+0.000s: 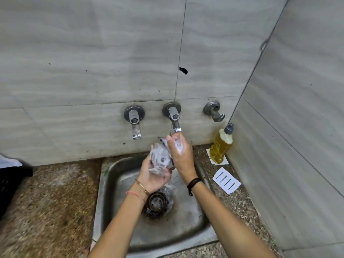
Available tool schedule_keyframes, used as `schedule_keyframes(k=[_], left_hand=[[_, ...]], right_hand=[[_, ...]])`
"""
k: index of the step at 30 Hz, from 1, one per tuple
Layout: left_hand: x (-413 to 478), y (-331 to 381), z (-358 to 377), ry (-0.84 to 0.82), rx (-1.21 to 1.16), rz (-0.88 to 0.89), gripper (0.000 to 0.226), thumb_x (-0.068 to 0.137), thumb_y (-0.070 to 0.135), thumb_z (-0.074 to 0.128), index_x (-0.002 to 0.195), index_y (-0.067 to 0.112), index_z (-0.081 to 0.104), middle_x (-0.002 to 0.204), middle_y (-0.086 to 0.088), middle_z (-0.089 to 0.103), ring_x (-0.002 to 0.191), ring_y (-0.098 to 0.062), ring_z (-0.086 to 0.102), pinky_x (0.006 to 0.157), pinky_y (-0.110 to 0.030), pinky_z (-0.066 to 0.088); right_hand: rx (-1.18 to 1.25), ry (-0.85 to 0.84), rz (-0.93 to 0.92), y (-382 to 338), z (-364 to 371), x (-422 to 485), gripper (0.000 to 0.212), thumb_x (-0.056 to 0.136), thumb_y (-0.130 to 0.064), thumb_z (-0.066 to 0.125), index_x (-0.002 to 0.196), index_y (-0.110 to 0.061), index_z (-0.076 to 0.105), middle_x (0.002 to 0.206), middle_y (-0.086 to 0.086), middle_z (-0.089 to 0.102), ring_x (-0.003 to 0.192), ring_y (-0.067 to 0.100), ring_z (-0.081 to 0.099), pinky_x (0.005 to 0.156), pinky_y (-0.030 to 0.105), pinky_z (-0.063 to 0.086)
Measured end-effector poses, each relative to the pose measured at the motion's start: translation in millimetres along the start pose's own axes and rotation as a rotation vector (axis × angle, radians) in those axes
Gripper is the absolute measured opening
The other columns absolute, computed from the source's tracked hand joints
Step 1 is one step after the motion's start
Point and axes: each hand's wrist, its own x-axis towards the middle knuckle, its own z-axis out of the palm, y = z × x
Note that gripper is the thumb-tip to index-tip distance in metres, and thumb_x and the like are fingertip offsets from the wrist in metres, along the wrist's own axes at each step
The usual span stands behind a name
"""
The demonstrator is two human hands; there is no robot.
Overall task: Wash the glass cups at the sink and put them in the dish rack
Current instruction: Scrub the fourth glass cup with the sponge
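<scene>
A glass cup (160,159) covered in white foam is held over the steel sink (111,185), just below the right tap (175,119). My left hand (152,176) cups it from underneath. My right hand (179,151), foamy on its back, presses a dark scrubber (164,141) against the cup's right side. Most of the scrubber is hidden between hand and cup. No water stream is visible from the tap.
A second tap (134,121) and a wall hook (215,111) sit on the tiled wall. A yellow dish-soap bottle (222,145) and a white slotted soap tray (226,180) stand on the right counter. A black basket (11,181) is at the left edge. The drain (156,202) lies mid-sink.
</scene>
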Motion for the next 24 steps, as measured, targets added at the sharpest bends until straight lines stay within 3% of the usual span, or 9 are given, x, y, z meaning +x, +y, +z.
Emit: schedule_keyframes(k=[3, 5, 9, 11, 13, 17, 19, 22, 24], left_hand=[[8.2, -5.7, 5.6, 0.123, 0.139, -0.044, 0.074, 0.078, 0.075, 0.047, 0.085, 0.006, 0.075, 0.087, -0.013, 0.07, 0.07, -0.023, 0.067, 0.067, -0.033, 0.056], [11.9, -9.4, 5.5, 0.181, 0.177, -0.022, 0.079, 0.076, 0.08, 0.042, 0.081, 0.007, 0.072, 0.075, -0.011, 0.07, 0.063, -0.02, 0.067, 0.065, -0.031, 0.054], [6.3, -6.6, -3.9, 0.084, 0.063, 0.005, 0.078, 0.078, 0.078, 0.037, 0.083, 0.007, 0.071, 0.066, -0.007, 0.064, 0.045, -0.015, 0.057, 0.041, -0.02, 0.047], [6.1, -3.6, -5.0, 0.044, 0.15, -0.003, 0.084, 0.078, 0.08, 0.033, 0.097, 0.009, 0.073, 0.086, -0.01, 0.068, 0.069, -0.021, 0.064, 0.06, -0.028, 0.053], [6.7, -9.1, -0.9, 0.105, 0.308, -0.01, 0.084, 0.075, 0.083, 0.038, 0.114, 0.015, 0.068, 0.106, -0.009, 0.064, 0.089, -0.023, 0.06, 0.072, -0.033, 0.05], [1.3, -9.8, -3.5, 0.132, 0.426, 0.001, 0.062, 0.085, 0.069, 0.041, 0.106, 0.018, 0.07, 0.074, -0.002, 0.065, 0.044, -0.008, 0.047, 0.038, -0.016, 0.038], [-3.6, 0.0, -10.0, 0.052, 0.362, -0.005, 0.063, 0.086, 0.066, 0.043, 0.108, 0.012, 0.07, 0.082, -0.009, 0.07, 0.041, -0.009, 0.055, 0.031, -0.014, 0.039], [-6.7, 9.1, -15.9, -0.114, 0.185, -0.117, 0.068, 0.075, 0.069, 0.056, 0.107, 0.01, 0.066, 0.086, -0.014, 0.067, 0.04, -0.01, 0.057, 0.025, -0.014, 0.035], [-5.6, 4.7, -15.5, -0.181, 0.085, -0.146, 0.067, 0.069, 0.066, 0.065, 0.111, 0.014, 0.061, 0.087, -0.014, 0.066, 0.042, -0.011, 0.057, 0.026, -0.014, 0.037]], right_hand=[[-0.484, -0.075, 0.005, -0.6, 0.7, 7.9, 0.032, 0.095, -0.047, 0.048, 0.089, -0.016, 0.052, 0.067, 0.002, 0.061, 0.058, 0.016, 0.055, 0.056, 0.031, 0.045], [-0.666, -0.087, -0.013, 2.3, 4.8, 6.2, 0.035, 0.094, -0.051, 0.046, 0.093, -0.016, 0.052, 0.07, 0.006, 0.065, 0.063, 0.025, 0.06, 0.059, 0.035, 0.049], [-0.1, -0.123, 0.051, 9.2, 1.7, -1.1, 0.043, 0.088, -0.056, 0.049, 0.084, -0.013, 0.053, 0.069, -0.002, 0.059, 0.059, 0.012, 0.054, 0.057, 0.03, 0.043], [-0.112, -0.143, 0.069, 13.8, -2.6, -0.8, 0.042, 0.091, -0.053, 0.048, 0.084, -0.011, 0.053, 0.069, 0.001, 0.059, 0.06, 0.013, 0.054, 0.059, 0.033, 0.044], [-0.388, -0.177, 0.109, 22.5, -0.6, -0.9, 0.041, 0.094, -0.053, 0.045, 0.087, -0.013, 0.052, 0.066, 0.002, 0.059, 0.058, 0.016, 0.055, 0.058, 0.034, 0.046], [-0.291, -0.247, 0.272, 20.5, -0.7, -1.9, 0.039, 0.094, -0.052, 0.047, 0.09, -0.014, 0.051, 0.074, 0.004, 0.062, 0.064, 0.013, 0.057, 0.065, 0.035, 0.048], [0.001, -0.351, 0.316, 10.5, -11.5, -6.0, 0.036, 0.095, -0.047, 0.048, 0.095, -0.011, 0.053, 0.081, -0.001, 0.06, 0.066, -0.003, 0.057, 0.067, 0.024, 0.048], [0.277, -0.345, 0.35, 9.2, -20.4, -16.5, 0.071, 0.07, -0.072, 0.05, 0.117, -0.019, 0.052, 0.098, -0.024, 0.055, 0.08, -0.026, 0.052, 0.074, -0.001, 0.039], [0.294, -0.273, 0.303, 10.2, -15.4, -19.8, 0.067, 0.076, -0.071, 0.052, 0.117, -0.018, 0.056, 0.094, -0.024, 0.055, 0.08, -0.023, 0.054, 0.074, 0.0, 0.038]])
